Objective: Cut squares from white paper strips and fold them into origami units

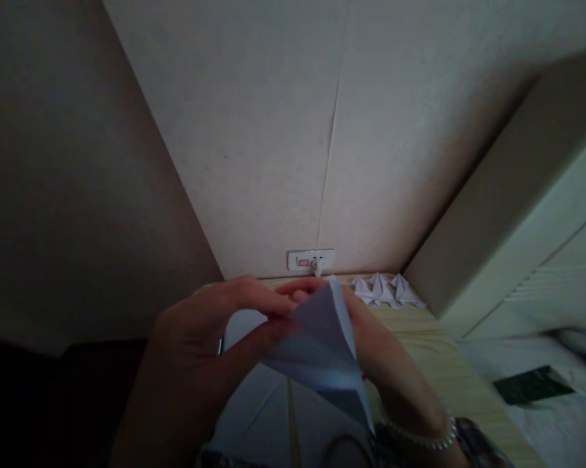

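Observation:
A partly folded sheet of white paper (317, 344) is held up above the table, its flaps standing apart. My left hand (215, 331) pinches its left edge between thumb and fingers. My right hand (366, 331) is behind the paper, which hides most of its fingers; a few fingertips show near the left hand's fingertips. Below the hands, white paper sheets (258, 416) lie on the wooden table (420, 351). Several small folded paper pieces (381, 289) stand in a row at the back right of the table.
A wall socket (297, 260) with a white plug (317, 265) sits just above the table's back edge. To the right rises a pale cabinet side (492, 214). Beyond the table's right edge, a dark green flat object (534, 385) lies on a white surface.

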A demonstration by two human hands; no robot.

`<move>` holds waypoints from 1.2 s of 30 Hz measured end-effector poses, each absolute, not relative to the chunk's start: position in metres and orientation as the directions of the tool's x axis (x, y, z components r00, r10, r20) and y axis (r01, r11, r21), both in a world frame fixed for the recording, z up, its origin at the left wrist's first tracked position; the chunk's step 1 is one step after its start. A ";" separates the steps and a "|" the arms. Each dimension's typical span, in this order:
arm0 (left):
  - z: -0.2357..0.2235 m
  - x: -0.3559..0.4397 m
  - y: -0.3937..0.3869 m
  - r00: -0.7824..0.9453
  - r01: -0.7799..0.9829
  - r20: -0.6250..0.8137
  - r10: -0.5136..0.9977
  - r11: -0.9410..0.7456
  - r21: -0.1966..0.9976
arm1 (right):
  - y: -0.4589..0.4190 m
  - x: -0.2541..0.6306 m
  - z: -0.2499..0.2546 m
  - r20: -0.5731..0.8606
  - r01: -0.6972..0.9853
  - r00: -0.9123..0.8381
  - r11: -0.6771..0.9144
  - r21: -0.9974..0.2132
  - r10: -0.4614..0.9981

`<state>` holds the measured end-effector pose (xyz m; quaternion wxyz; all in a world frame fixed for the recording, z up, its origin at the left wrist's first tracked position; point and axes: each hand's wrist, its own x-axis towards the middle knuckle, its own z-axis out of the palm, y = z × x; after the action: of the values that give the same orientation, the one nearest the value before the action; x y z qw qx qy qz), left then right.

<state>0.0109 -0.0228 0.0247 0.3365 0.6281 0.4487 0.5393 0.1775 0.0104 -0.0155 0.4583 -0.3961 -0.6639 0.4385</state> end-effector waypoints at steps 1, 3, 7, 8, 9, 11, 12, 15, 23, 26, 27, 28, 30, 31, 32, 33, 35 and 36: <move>0.024 0.013 -0.021 -0.033 0.200 0.347 0.937 -0.334 0.921 | 0.010 0.181 -0.013 0.268 0.114 -0.223 0.299 -0.948 0.937; 0.023 0.016 -0.018 -0.093 0.197 0.297 0.950 -0.275 0.941 | 0.006 0.186 -0.008 0.291 0.078 -0.153 0.305 -0.949 0.944; 0.023 0.023 -0.017 -0.154 0.219 0.259 0.954 -0.223 0.950 | -0.003 0.194 0.006 0.341 -0.008 -0.152 0.343 -0.939 0.928; 0.024 0.024 -0.017 -0.153 0.225 0.254 0.955 -0.217 0.950 | -0.004 0.195 0.008 0.337 -0.012 -0.190 0.341 -0.940 0.922; 0.024 0.025 -0.018 -0.151 0.229 0.250 0.956 -0.212 0.950 | -0.004 0.195 0.010 0.325 -0.006 -0.221 0.332 -0.943 0.919; 0.025 0.027 -0.019 -0.155 0.226 0.252 0.955 -0.214 0.950 | -0.004 0.196 0.011 0.305 0.026 -0.245 0.321 -0.947 0.920; 0.025 0.027 -0.020 -0.153 0.224 0.258 0.954 -0.220 0.949 | -0.004 0.196 0.011 0.302 0.044 -0.240 0.321 -0.946 0.923; 0.024 0.031 -0.021 -0.137 0.193 0.283 0.949 -0.254 0.948 | -0.005 0.195 0.011 0.296 0.083 -0.231 0.322 -0.943 0.927; 0.021 0.041 -0.022 -0.153 0.015 0.235 0.960 -0.236 0.972 | -0.008 0.194 0.012 0.282 0.157 -0.237 0.323 -0.933 0.930; 0.022 0.040 -0.022 -0.181 0.027 0.264 0.947 -0.264 0.964 | -0.009 0.193 0.015 0.277 0.177 -0.249 0.324 -0.929 0.928; 0.022 0.039 -0.022 -0.163 0.062 0.281 0.946 -0.274 0.960 | -0.009 0.194 0.015 0.283 0.183 -0.253 0.333 -0.925 0.925; 0.023 0.037 -0.022 -0.141 0.102 0.301 0.943 -0.288 0.952 | -0.009 0.195 0.014 0.290 0.197 -0.263 0.345 -0.917 0.920; 0.024 0.035 -0.023 -0.121 0.166 0.341 0.932 -0.320 0.933 | -0.007 0.202 0.008 0.288 0.305 -0.284 0.371 -0.877 0.914; 0.025 0.033 -0.024 -0.128 0.177 0.357 0.925 -0.333 0.926 | -0.005 0.207 0.002 0.263 0.401 -0.314 0.378 -0.834 0.913; 0.025 0.033 -0.025 -0.148 0.174 0.370 0.917 -0.344 0.923 | -0.003 0.214 -0.007 0.201 0.554 -0.311 0.349 -0.756 0.929; 0.025 0.032 -0.026 -0.171 0.170 0.377 0.910 -0.350 0.921 | -0.001 0.220 -0.019 0.120 0.717 -0.290 0.299 -0.630 0.949; 0.024 0.031 -0.027 -0.194 0.164 0.383 0.903 -0.355 0.920 | 0.001 0.233 -0.049 0.027 0.815 -0.269 0.242 -0.527 0.963; 0.024 0.032 -0.028 -0.198 0.159 0.384 0.902 -0.357 0.921 | 0.002 0.238 -0.066 -0.017 0.848 -0.260 0.220 -0.482 0.965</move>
<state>0.0316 -0.0281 0.0240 0.3053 0.5549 0.4778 0.6088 0.2383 0.0018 -0.0661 0.1448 -0.5908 -0.7675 0.2024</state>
